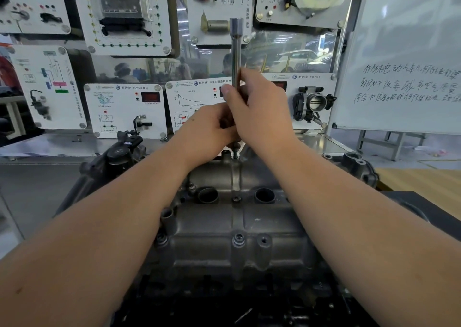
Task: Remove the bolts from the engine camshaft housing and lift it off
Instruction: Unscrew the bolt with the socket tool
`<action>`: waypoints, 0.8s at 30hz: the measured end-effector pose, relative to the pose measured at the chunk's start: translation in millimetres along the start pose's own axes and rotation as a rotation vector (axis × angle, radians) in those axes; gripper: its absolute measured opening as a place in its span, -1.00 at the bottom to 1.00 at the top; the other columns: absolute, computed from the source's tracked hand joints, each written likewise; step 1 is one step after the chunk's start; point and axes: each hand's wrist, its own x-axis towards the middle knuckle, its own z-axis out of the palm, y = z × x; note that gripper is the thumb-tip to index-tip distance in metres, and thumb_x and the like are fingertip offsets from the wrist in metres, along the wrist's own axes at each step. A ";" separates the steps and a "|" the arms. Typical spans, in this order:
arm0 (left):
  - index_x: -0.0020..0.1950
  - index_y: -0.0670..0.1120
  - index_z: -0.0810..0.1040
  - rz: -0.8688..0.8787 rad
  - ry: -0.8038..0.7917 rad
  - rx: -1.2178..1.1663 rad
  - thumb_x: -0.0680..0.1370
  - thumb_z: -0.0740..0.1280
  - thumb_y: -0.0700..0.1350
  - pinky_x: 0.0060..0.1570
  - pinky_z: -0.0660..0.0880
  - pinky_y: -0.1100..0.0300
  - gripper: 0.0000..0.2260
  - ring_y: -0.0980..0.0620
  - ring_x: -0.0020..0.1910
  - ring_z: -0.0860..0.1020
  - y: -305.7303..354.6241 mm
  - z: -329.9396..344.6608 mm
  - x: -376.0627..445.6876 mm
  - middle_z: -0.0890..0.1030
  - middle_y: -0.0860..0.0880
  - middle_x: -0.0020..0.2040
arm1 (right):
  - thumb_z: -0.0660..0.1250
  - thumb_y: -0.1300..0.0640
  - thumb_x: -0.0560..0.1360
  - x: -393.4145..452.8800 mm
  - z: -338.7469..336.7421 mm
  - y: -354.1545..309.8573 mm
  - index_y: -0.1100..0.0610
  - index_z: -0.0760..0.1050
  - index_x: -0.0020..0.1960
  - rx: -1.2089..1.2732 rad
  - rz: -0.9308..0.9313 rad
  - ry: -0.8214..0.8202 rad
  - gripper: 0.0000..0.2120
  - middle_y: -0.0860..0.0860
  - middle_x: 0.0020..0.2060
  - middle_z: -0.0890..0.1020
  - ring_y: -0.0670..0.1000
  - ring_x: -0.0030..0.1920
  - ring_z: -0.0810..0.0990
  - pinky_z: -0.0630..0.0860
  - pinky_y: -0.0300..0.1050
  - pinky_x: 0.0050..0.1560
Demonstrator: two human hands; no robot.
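The grey cast camshaft housing (237, 229) lies on the engine in front of me, with two round plug wells across its top. A long chrome socket extension (235, 52) stands upright over a bolt (235, 152) at the housing's far edge. My right hand (259, 109) grips the bar's shaft from the right. Just below it, my left hand (207, 132) is closed around the bar's lower part, hiding the tip. Other bolts sit in the housing, one at centre (236, 199) and one near me (239, 238).
Behind the engine stand white training panels with sensors, a throttle body (313, 105) among them. A whiteboard (409, 59) with handwriting leans at the right. A dark bracket (119, 152) rises at the engine's left, a cast mount (354, 162) at its right.
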 end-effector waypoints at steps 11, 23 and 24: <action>-0.04 0.07 0.60 0.046 0.025 0.001 0.62 0.28 -0.17 -0.11 0.59 0.22 -0.83 0.09 -0.18 0.69 -6.1 0.1 2.2 0.72 0.04 -0.16 | 0.23 0.01 0.65 -0.8 1.6 -0.9 0.13 0.39 0.32 0.028 0.020 -0.040 -0.70 -0.03 -0.27 0.58 -0.01 -0.26 0.55 0.41 -0.11 -0.32; -0.18 0.03 0.58 0.049 0.006 0.010 0.59 0.29 -0.20 -0.33 0.42 0.38 -0.80 0.29 -0.40 0.55 -4.1 0.9 -0.2 0.65 0.19 -0.34 | 0.13 0.08 0.69 -0.4 2.6 -0.6 0.14 0.23 0.51 0.047 0.031 -0.050 -0.59 0.01 -0.18 0.62 -0.05 -0.26 0.56 0.34 -0.27 -0.37; -0.15 0.01 0.61 0.051 0.009 0.020 0.56 0.30 -0.18 -0.26 0.50 0.27 -0.85 0.26 -0.34 0.60 -4.2 0.4 0.3 0.69 0.14 -0.27 | 0.16 0.05 0.68 -0.5 2.7 -0.2 0.15 0.29 0.46 0.042 0.028 -0.045 -0.61 -0.01 -0.22 0.59 -0.06 -0.27 0.53 0.31 -0.30 -0.39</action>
